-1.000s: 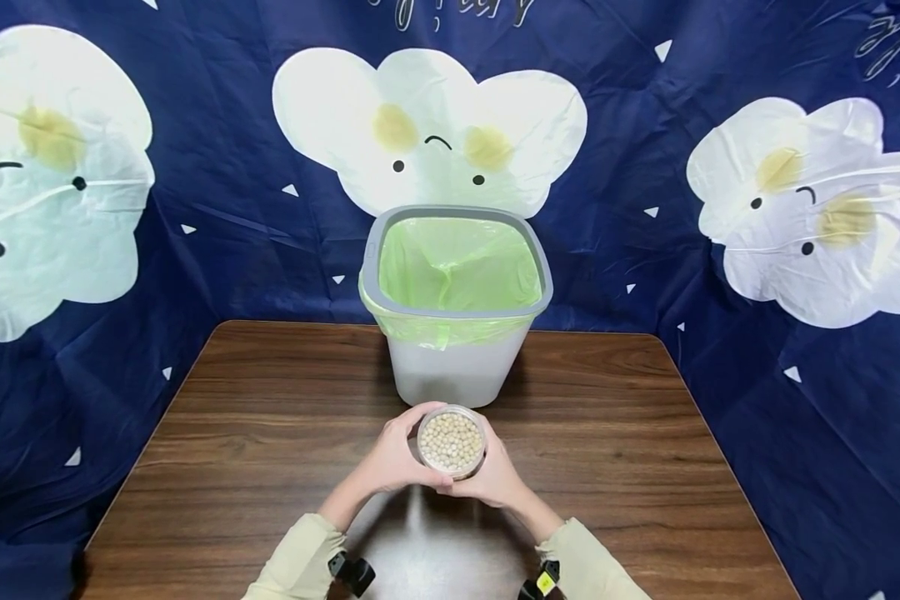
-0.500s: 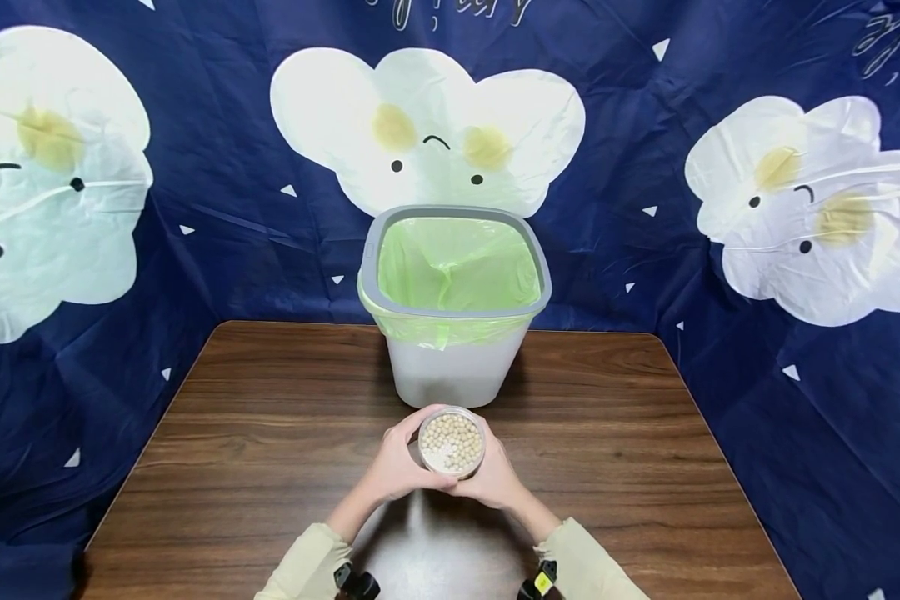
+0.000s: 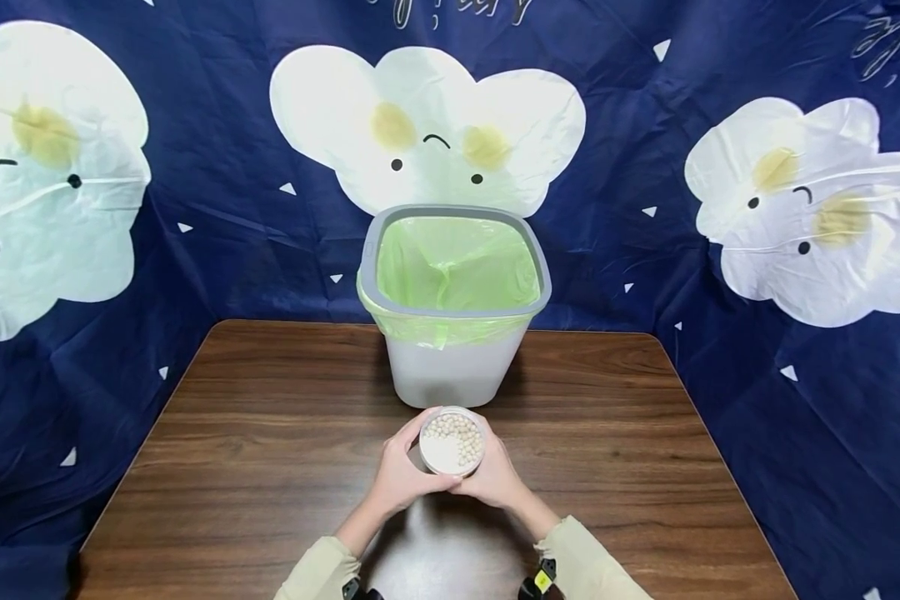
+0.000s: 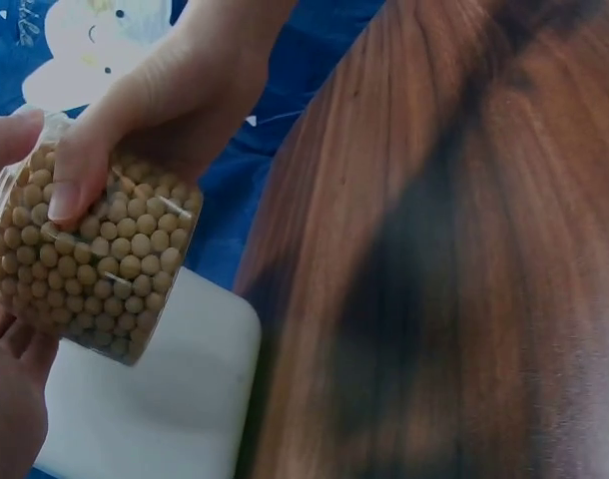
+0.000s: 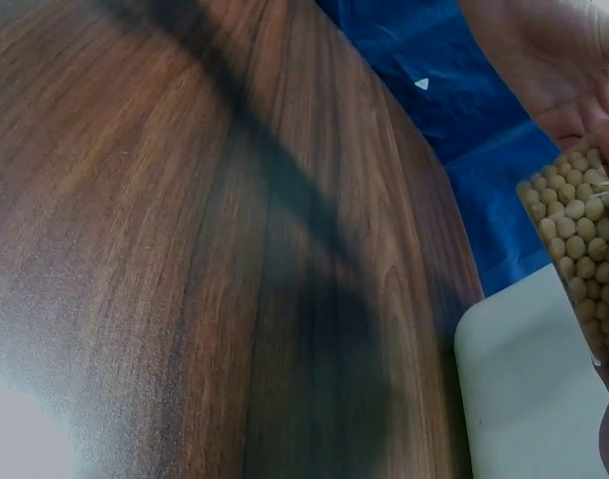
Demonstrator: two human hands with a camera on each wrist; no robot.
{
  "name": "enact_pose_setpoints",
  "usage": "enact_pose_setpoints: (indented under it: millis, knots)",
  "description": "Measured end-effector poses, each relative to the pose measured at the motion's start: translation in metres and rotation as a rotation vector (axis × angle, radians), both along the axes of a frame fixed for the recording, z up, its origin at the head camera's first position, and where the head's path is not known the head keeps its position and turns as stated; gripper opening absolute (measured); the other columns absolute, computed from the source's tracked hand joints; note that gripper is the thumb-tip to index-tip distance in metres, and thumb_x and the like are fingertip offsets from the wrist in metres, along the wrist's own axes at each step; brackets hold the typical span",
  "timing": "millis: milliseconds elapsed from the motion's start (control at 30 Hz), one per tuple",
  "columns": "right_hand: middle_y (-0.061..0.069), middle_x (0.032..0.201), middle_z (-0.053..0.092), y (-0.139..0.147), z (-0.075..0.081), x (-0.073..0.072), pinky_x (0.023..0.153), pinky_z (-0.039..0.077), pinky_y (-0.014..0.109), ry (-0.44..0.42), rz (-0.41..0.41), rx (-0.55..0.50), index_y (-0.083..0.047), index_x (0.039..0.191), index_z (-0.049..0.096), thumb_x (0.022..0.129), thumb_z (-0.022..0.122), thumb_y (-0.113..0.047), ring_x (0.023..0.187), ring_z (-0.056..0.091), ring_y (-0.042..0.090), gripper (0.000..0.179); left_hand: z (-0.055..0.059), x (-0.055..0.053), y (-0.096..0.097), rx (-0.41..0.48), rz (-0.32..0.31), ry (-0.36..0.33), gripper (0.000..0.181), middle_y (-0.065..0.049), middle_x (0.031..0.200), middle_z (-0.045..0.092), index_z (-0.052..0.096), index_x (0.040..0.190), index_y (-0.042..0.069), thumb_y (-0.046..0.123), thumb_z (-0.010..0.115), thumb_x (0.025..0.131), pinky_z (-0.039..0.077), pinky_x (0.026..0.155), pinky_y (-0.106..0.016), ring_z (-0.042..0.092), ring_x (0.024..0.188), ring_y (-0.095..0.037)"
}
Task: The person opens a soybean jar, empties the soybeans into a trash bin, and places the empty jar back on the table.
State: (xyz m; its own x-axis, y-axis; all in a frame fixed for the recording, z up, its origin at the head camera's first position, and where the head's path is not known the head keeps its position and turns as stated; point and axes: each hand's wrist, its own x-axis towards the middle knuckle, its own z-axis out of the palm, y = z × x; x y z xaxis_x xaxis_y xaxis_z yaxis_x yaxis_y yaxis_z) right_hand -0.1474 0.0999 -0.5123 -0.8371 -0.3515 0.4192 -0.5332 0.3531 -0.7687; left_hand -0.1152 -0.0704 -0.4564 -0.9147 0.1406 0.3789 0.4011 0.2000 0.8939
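Observation:
A clear round jar (image 3: 453, 446) packed with pale yellow beans that look like soybeans is held in both hands above the table. My left hand (image 3: 399, 477) curls round its left side and my right hand (image 3: 499, 479) round its right side, with the thumbs meeting at the near side. A white glare covers the lower left of the jar's top in the head view. The left wrist view has the jar (image 4: 110, 264) tilted in frame, a thumb pressed on its wall. Only part of the jar (image 5: 584, 249) shows in the right wrist view.
A white bin (image 3: 450, 371) with a grey rim and green liner bag stands just beyond the jar at the table's back. The wooden table (image 3: 270, 417) has a shiny light patch near the front. Blue cloth (image 3: 615, 167) with cloud prints surrounds it.
The white glare on the jar's top has grown from its lower left. My left forearm has shifted slightly to the right; both hands keep their grip on the jar.

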Motion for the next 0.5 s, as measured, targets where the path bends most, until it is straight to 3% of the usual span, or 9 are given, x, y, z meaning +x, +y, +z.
enact_pose_setpoints:
  millis: [200,333,433,500]
  knots:
    - [0.006,0.118,0.055,-0.001,0.002,0.002,0.089,0.045,0.034,0.060,-0.030,0.016,-0.007,0.128,0.040,0.048,0.082,-0.022,0.105,0.054,0.018,0.092,-0.005,0.005,0.005,0.014,0.085,0.043,0.085,-0.018,0.122,0.056,0.051,0.124,-0.004,0.007,0.087,0.048,0.039,0.094,-0.019,0.052,0.112,-0.031]
    - [0.005,0.120,0.055,-0.003,0.011,0.004,0.089,0.045,0.034,0.056,-0.019,0.021,-0.008,0.130,0.040,0.049,0.082,-0.021,0.105,0.054,0.019,0.092,-0.020,0.001,0.003,-0.033,0.132,0.077,0.089,-0.010,0.124,0.055,0.049,0.127,0.003,0.015,0.088,0.048,0.043,0.090,-0.021,0.054,0.110,-0.023]
    - [0.004,0.120,0.055,-0.004,0.019,0.006,0.090,0.045,0.035,-0.004,0.028,-0.010,-0.010,0.130,0.039,0.050,0.083,-0.020,0.105,0.054,0.018,0.091,-0.024,-0.005,-0.005,-0.059,0.079,0.047,0.092,-0.002,0.125,0.054,0.047,0.130,0.011,0.023,0.089,0.049,0.044,0.089,-0.023,0.052,0.109,-0.016]
    - [0.006,0.119,0.055,-0.005,0.033,0.010,0.090,0.044,0.034,-0.053,0.076,-0.037,-0.008,0.129,0.040,0.050,0.082,-0.015,0.104,0.054,0.016,0.090,-0.009,-0.004,-0.011,-0.046,-0.016,0.011,0.092,-0.005,0.123,0.053,0.046,0.130,0.009,0.019,0.089,0.049,0.043,0.089,-0.023,0.051,0.108,-0.015]
